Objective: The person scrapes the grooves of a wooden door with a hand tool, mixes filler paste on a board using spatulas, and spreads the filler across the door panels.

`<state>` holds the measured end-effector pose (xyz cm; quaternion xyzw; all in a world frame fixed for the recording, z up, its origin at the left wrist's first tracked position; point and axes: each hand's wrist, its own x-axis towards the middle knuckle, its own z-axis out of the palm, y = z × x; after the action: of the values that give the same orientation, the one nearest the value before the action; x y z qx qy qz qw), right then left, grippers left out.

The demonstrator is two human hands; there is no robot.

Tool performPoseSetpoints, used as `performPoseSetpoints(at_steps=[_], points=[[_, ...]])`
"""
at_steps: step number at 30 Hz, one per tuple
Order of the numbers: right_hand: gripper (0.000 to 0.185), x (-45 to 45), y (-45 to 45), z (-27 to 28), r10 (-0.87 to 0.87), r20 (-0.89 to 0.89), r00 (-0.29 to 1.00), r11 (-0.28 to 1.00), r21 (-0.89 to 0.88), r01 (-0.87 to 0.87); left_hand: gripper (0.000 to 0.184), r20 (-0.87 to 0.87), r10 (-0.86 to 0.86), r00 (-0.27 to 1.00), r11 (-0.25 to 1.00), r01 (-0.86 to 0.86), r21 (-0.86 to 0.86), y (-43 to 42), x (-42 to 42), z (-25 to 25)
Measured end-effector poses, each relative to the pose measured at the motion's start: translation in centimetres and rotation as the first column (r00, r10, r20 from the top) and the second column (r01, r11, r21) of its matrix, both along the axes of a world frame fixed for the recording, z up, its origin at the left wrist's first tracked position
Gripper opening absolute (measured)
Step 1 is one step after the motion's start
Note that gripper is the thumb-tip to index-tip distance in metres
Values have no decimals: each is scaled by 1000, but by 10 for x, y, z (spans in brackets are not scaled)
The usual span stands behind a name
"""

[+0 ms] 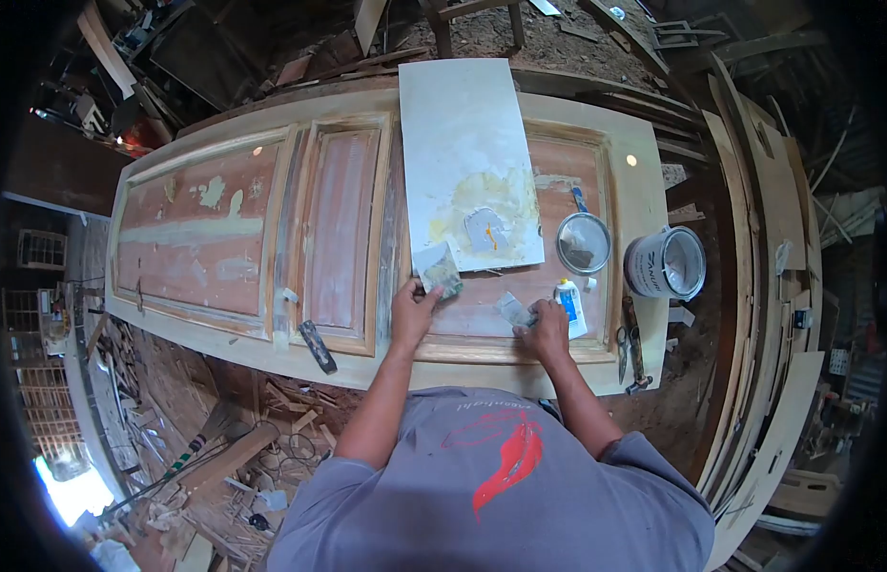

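My left hand [415,313] is closed on a flat, putty-smeared scraper [443,273] at the lower left corner of a white board [458,119]. My right hand [546,334] grips a thin greyish spreader [514,309] above the door panel, just left of a white and blue tube [571,307] with a yellow tip. On the board lies a patch of grey putty [477,229] with an orange streak across it, amid yellowish stains. The board rests across a wooden panelled door [367,348] that has pale filler patches.
Right of the board are a round lid [596,232], a blue handle [578,198] and a paint can [638,267]. A hammer [634,338] lies near the door's right end. A dark-handled tool [318,346] lies at the front edge. Planks [749,238] stand at right; wood scraps litter the floor.
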<state>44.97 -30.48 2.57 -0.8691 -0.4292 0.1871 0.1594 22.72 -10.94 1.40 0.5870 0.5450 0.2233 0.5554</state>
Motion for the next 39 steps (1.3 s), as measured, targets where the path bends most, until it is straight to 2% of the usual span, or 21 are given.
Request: performPoseSetpoints(at_steps=[1, 2, 3, 6, 8, 9, 12, 15, 19, 25, 28, 32, 35, 38, 39], points=[[34, 5, -1, -3, -45, -159, 986, 999, 14, 47, 28, -63, -19, 998, 998, 23, 64, 7, 3, 8], [30, 11, -1, -6, -85, -314, 946, 995, 20, 96, 36, -153, -38, 987, 994, 53, 99, 12, 6, 16], [26, 16, 4, -3, -119, -460, 880, 989, 19, 144, 40, -204, -41, 978, 974, 84, 210, 16, 7, 16], [16, 29, 21, 12, -77, -529, 845, 927, 274, 256, 52, -352, -6, 936, 849, 191, 493, 22, 7, 15], [12, 39, 48, 39, -37, -382, 924, 908, 373, 190, 61, -439, 56, 897, 730, 263, 631, 21, 7, 14], [13, 45, 64, 49, -18, -304, 953, 896, 418, 151, 63, -443, 52, 895, 722, 273, 636, 18, 7, 11], [27, 64, 105, 56, 211, 61, 976, 861, 461, -215, 69, -442, 42, 896, 702, 289, 651, 16, 8, 3], [40, 69, 141, 57, 331, 52, 942, 874, 359, -327, 74, -433, 19, 901, 707, 294, 643, 14, 8, 5], [36, 68, 165, 44, 372, 26, 928, 890, 274, -364, 76, -465, 15, 885, 685, 330, 650, 16, 8, 8], [36, 59, 171, 26, 369, 80, 926, 903, 203, -378, 76, -497, 29, 867, 667, 353, 656, 18, 8, 4], [37, 50, 167, 19, 419, 29, 908, 880, 235, -414, 77, -505, 31, 863, 673, 355, 649, 17, 9, 2], [42, 33, 157, 22, 513, 13, 858, 849, 141, -509, 77, -513, 30, 858, 679, 359, 641, 18, 9, 2], [42, 40, 152, 41, 508, -43, 860, 854, 158, -496, 77, -507, 33, 861, 674, 355, 648, 18, 9, 2], [44, 55, 144, 38, 383, 21, 923, 885, 276, -374, 78, -507, 47, 861, 664, 352, 660, 17, 9, 3], [43, 53, 140, 28, 384, 83, 920, 869, 305, -390, 78, -508, 49, 860, 671, 348, 655, 17, 9, 2]])
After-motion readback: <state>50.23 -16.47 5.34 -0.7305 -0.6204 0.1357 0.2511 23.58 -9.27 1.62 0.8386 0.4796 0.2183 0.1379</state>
